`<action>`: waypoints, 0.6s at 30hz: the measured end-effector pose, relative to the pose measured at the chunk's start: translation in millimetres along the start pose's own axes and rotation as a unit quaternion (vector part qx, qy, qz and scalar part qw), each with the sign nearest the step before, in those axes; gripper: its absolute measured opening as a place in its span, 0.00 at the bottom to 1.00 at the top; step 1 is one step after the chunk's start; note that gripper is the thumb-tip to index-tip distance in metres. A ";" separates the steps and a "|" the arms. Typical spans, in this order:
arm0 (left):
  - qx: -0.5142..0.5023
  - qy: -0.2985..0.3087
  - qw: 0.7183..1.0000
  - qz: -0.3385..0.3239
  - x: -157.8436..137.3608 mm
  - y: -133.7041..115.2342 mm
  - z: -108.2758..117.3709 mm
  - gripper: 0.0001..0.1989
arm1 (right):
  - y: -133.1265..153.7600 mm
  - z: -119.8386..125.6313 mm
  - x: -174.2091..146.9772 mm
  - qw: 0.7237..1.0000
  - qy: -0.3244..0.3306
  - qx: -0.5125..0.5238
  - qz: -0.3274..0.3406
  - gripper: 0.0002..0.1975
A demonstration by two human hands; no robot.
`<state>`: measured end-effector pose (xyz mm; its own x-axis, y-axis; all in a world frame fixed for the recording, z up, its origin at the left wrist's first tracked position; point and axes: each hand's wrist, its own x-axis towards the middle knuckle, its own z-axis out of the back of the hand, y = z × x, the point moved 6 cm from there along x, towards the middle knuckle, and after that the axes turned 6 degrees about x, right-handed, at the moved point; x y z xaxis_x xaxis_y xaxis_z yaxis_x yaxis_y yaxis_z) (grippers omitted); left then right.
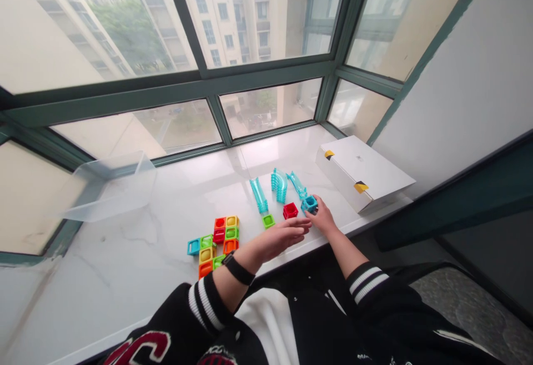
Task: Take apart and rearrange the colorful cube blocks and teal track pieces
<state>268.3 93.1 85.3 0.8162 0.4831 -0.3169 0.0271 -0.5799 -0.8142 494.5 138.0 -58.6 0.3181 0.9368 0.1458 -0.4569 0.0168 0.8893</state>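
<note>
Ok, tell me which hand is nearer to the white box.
Right. The right hand, holding the blue cube, is left of the white box; the left hand is farther left, by the red cube.

Right hand (323, 218) holding blue cube (308, 204), left hand (280, 238) outstretched alongside, red cube (290, 211) nearby, white counter (183, 193)

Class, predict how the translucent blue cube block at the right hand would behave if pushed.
The translucent blue cube block is probably light, since its opening suggests a hollow inside. Its flat sides make rolling unlikely. On the glossy marbled counter, it might slide easily.
</note>
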 end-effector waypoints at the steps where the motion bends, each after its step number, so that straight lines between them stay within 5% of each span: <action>1: -0.001 0.015 1.000 -0.010 -19.1 -8.3 7.9 0.24 | -1.2 -0.9 -0.3 1.000 -0.003 -0.005 -0.002 0.36; 5: -0.039 -0.044 0.996 -0.068 -84.9 -20.7 55.8 0.22 | -4.3 -1.8 -0.9 1.000 -0.023 -0.012 -0.007 0.35; 9: -0.095 -0.127 0.984 -0.079 -127.8 2.9 94.0 0.21 | -3.2 -1.8 -2.2 0.999 -0.028 0.005 -0.023 0.36; 18: -0.157 -0.174 0.969 -0.082 -156.9 50.3 107.5 0.21 | 4.0 1.1 -3.4 0.998 -0.037 0.015 -0.042 0.34</action>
<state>79.5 58.7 41.7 0.5430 0.7464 -0.3848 0.3595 -0.6207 -0.6967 492.6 134.6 -55.1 0.4150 0.9042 0.1013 -0.4018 0.0822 0.9120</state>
